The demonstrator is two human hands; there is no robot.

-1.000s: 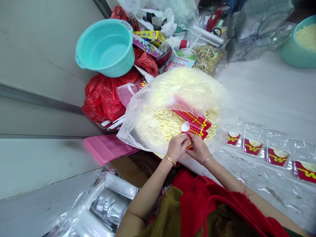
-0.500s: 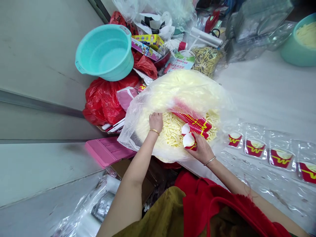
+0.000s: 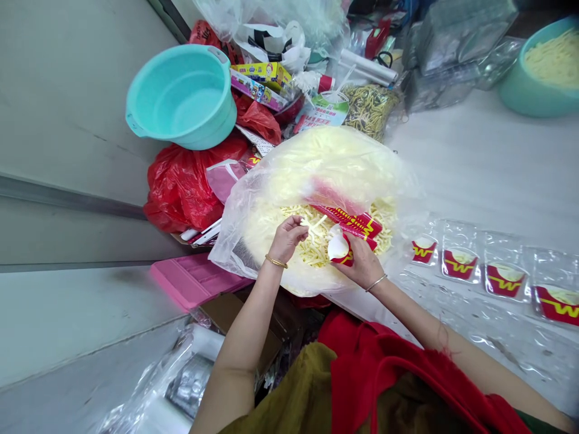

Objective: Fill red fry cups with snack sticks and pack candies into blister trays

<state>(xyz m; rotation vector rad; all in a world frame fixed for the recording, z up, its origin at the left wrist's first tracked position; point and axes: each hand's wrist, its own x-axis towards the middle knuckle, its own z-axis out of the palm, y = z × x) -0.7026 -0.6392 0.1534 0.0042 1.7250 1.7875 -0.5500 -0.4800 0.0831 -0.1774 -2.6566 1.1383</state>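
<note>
A large clear plastic bag (image 3: 235,223) lies open in front of me, full of pale yellow fry-shaped pieces (image 3: 314,250). Over the bag's opening, my left hand (image 3: 287,238) pinches a few of these fries (image 3: 312,226) between thumb and fingertips. My right hand (image 3: 363,264) grips a small red fries carton (image 3: 339,247) with a white inside and a yellow zigzag, its mouth tilted toward my left hand. Just beyond, nested stacks of the same red cartons (image 3: 362,223) rest on the fries in the bag.
Clear pouches (image 3: 460,259) holding filled cartons line the white table (image 3: 452,157) at right. A turquoise basin (image 3: 181,102) sits on red bags (image 3: 185,187) at left. Another basin (image 3: 520,90) holds fries at far right. A pink tray (image 3: 194,280) lies lower left.
My left hand has come up out of the fries with several pinched in it and moved closer to the carton. The whole view has shifted slightly, and my right hand still holds the carton.
</note>
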